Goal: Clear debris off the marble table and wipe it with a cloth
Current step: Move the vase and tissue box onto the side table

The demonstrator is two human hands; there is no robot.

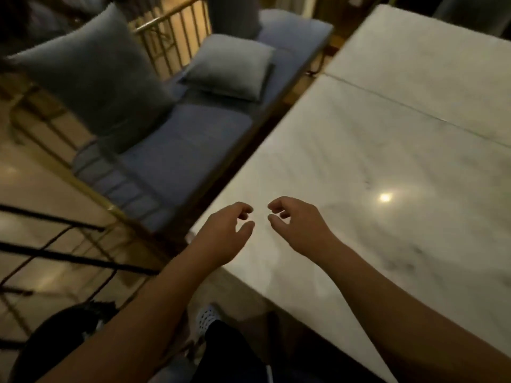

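The marble table at the right of the frame is pale stone with faint grey veins, polished smooth and glossy enough to mirror a lamp as a bright spot. At upper left, the bench cushion and pillows look like soft, matt blue-grey cloth. The bench frame appears to be shiny brass-toned metal. The floor at left is glossy.

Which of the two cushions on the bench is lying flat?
The smaller cushion, farther along the bench; the larger cushion stands propped against the railing.
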